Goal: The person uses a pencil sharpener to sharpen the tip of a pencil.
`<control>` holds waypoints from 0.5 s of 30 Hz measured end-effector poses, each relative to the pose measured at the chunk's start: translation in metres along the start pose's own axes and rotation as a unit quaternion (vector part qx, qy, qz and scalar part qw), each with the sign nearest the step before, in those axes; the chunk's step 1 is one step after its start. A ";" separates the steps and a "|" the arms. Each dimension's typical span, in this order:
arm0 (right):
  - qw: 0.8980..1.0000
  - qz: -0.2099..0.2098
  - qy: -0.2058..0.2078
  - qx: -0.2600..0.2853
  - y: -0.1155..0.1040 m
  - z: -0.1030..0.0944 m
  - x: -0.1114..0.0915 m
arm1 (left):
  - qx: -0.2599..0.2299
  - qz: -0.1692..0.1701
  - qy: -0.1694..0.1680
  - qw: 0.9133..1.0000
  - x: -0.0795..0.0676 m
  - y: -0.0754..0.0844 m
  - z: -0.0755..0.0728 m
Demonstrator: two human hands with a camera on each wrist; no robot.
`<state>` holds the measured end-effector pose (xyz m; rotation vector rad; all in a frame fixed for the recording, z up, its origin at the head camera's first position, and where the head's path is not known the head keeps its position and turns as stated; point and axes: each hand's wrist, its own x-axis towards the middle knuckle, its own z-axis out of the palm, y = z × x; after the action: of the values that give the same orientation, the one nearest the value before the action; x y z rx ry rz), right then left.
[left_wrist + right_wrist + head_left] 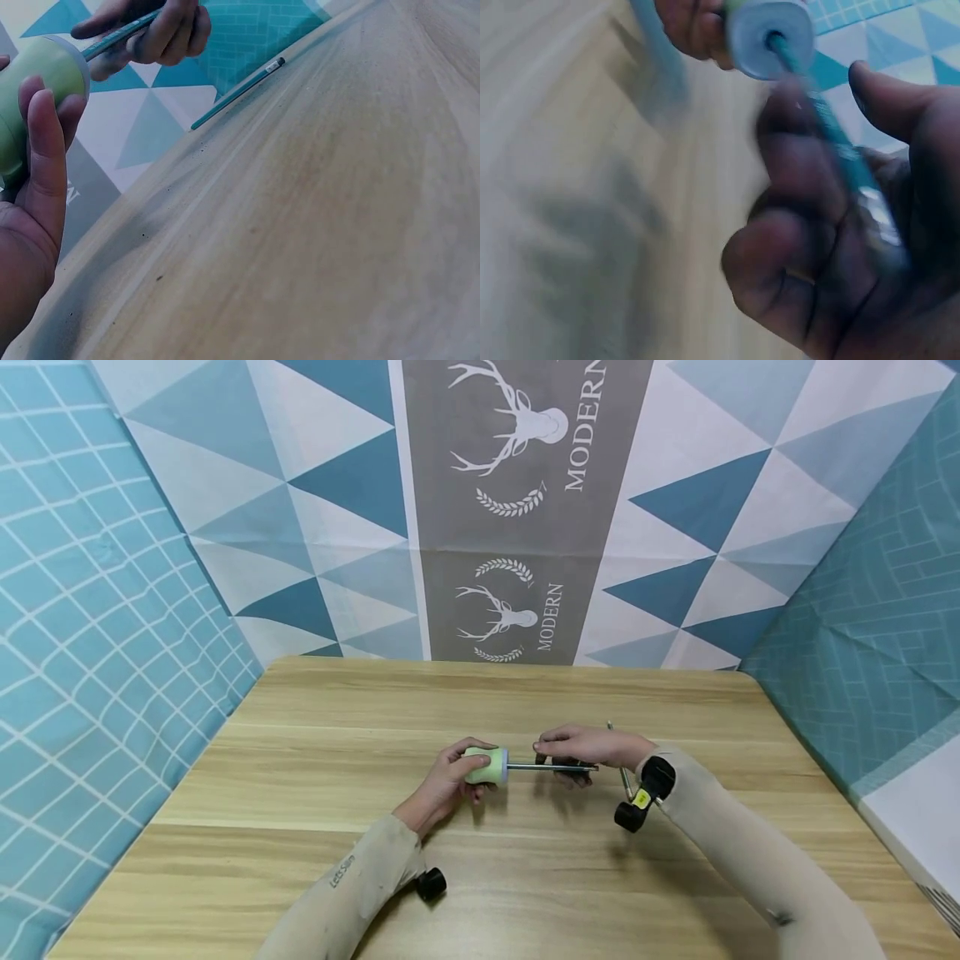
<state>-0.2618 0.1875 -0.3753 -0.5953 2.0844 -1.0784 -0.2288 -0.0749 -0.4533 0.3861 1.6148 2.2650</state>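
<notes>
My left hand (447, 777) grips the thick light-green handle of a screwdriver (487, 766), thumb on top. The long metal shaft (543, 767) points right, toward my right hand (581, 745). In the right wrist view the shaft (832, 127) passes across the loosely bent fingers (772, 247), with the thumb (892, 101) lifted away from it. Whether the fingers touch the shaft is hard to tell through the blur. The shaft's tip shows beside my right palm in the head view.
A thin metal rod (238, 94) lies on the wooden table (300, 710), partly behind my right wrist in the head view. Patterned cloths hang behind and on both sides. A white box-like thing (918, 818) stands past the right edge.
</notes>
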 end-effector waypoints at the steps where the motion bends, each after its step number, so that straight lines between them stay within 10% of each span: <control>1: 0.999 -0.011 0.021 -0.024 -0.001 -0.001 -0.004 | 0.000 -0.001 0.001 1.000 0.000 0.000 0.000; 5: 0.981 -0.084 0.118 -0.130 -0.004 0.006 -0.017 | 0.002 -0.004 0.005 1.000 -0.001 0.001 -0.001; 8: 0.935 -0.177 0.185 -0.244 -0.002 0.019 -0.022 | 0.001 -0.005 0.005 1.000 -0.001 0.002 -0.001; 10: 0.876 -0.248 0.224 -0.348 0.000 0.028 -0.022 | 0.000 -0.005 0.005 1.000 -0.001 0.002 0.000; 15: 0.652 -0.370 0.320 -0.580 0.010 0.042 -0.013 | -0.001 -0.004 0.008 1.000 -0.001 0.002 0.000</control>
<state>-0.2222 0.1804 -0.3954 -2.0686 3.1671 -0.0344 -0.2283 -0.0755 -0.4509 0.3601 1.6202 2.2685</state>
